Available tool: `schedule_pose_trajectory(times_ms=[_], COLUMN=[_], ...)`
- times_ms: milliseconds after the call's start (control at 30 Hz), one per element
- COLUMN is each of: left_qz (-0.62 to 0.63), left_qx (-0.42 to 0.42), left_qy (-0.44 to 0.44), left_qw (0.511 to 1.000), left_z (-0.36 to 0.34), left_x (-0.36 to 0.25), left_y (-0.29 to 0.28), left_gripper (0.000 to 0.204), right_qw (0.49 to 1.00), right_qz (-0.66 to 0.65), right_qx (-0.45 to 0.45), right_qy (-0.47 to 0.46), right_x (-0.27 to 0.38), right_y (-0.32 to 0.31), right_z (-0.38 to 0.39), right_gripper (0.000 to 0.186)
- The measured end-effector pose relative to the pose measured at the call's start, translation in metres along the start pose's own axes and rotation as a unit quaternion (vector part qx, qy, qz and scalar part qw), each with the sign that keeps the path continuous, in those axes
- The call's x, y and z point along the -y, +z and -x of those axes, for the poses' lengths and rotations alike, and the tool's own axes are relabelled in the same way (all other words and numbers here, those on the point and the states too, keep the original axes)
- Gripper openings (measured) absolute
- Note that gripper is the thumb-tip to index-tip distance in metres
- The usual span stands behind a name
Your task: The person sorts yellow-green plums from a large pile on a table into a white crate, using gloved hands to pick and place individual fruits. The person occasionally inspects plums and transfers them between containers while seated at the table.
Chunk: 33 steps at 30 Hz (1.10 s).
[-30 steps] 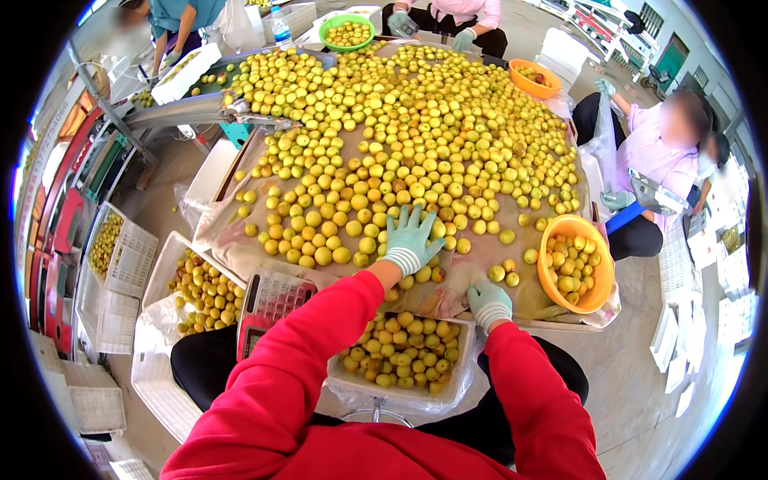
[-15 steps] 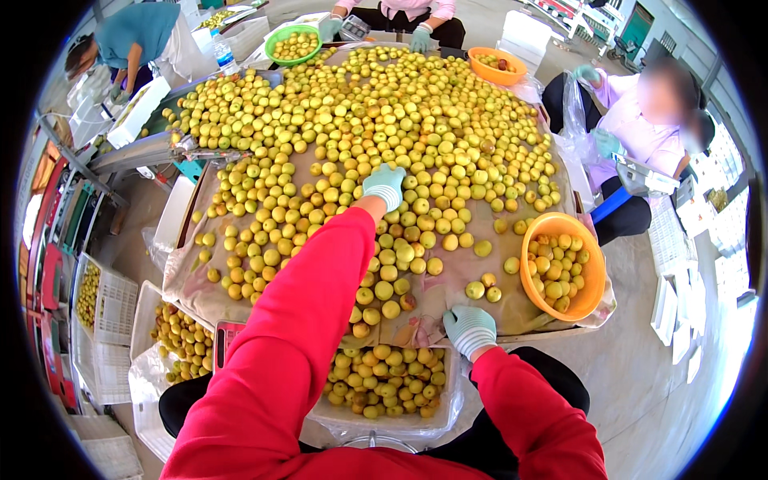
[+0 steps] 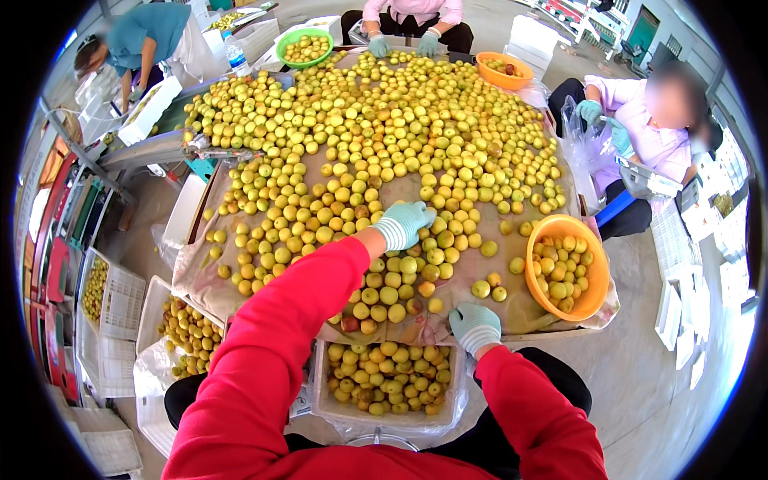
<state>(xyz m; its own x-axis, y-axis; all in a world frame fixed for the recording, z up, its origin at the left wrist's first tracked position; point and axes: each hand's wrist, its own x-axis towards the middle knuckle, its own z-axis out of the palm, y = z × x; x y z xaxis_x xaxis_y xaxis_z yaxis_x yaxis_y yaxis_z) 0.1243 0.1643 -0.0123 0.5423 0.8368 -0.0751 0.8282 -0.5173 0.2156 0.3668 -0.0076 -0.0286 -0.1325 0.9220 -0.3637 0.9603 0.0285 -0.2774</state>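
My left hand (image 3: 406,225), in a pale green glove with a striped cuff, reaches palm down over the near middle of the table. Its fingers are extended in a loose curve and touch the round yellow-green fruits (image 3: 386,296) spread there. What lies under the palm is hidden. My right hand (image 3: 475,326), gloved alike, rests by the table's near edge with fingers loosely apart, holding nothing that shows. Two loose fruits lie just beyond it. Below the edge, in front of me, stands a white crate (image 3: 320,384) full of the same fruits.
An orange basket (image 3: 596,280) of fruits stands at the table's right edge. A green basket (image 3: 280,50) and another orange basket (image 3: 524,78) sit at the far side. Co-workers sit across and at right (image 3: 644,136). A metal chute (image 3: 148,152) reaches in from the left.
My left hand has come nearer and slightly right, and fruits have shifted toward me, baring cloth behind it. My right hand has hardly moved. The co-worker across now has both hands at the far fruits.
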Motion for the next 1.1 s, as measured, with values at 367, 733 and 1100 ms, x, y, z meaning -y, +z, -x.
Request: schedule_pose_trajectory(times_ms=[367,733,1100], left_qz=[0.108,0.132,0.087], left_qx=[-0.117,-0.004,-0.211], left_qy=[-0.348,-0.068,-0.315], left_qw=[0.924,0.989,0.921], left_z=[-0.007,-0.003,-0.070], left_x=[0.169,0.060,0.178], left_y=[-0.034,-0.008,-0.038], left_gripper=[0.053,0.064,0.022], right_qw=[1.000,1.000,0.999], right_qz=[0.017,0.020,0.025], right_qx=[0.002,0.002,-0.011], right_qy=[-0.008,-0.009,-0.035], right_x=[0.000,-0.001,-0.001], right_y=[0.003,0.003,0.009], right_z=[0.003,-0.001,-0.003], right_gripper=[0.037,0.036,0.035])
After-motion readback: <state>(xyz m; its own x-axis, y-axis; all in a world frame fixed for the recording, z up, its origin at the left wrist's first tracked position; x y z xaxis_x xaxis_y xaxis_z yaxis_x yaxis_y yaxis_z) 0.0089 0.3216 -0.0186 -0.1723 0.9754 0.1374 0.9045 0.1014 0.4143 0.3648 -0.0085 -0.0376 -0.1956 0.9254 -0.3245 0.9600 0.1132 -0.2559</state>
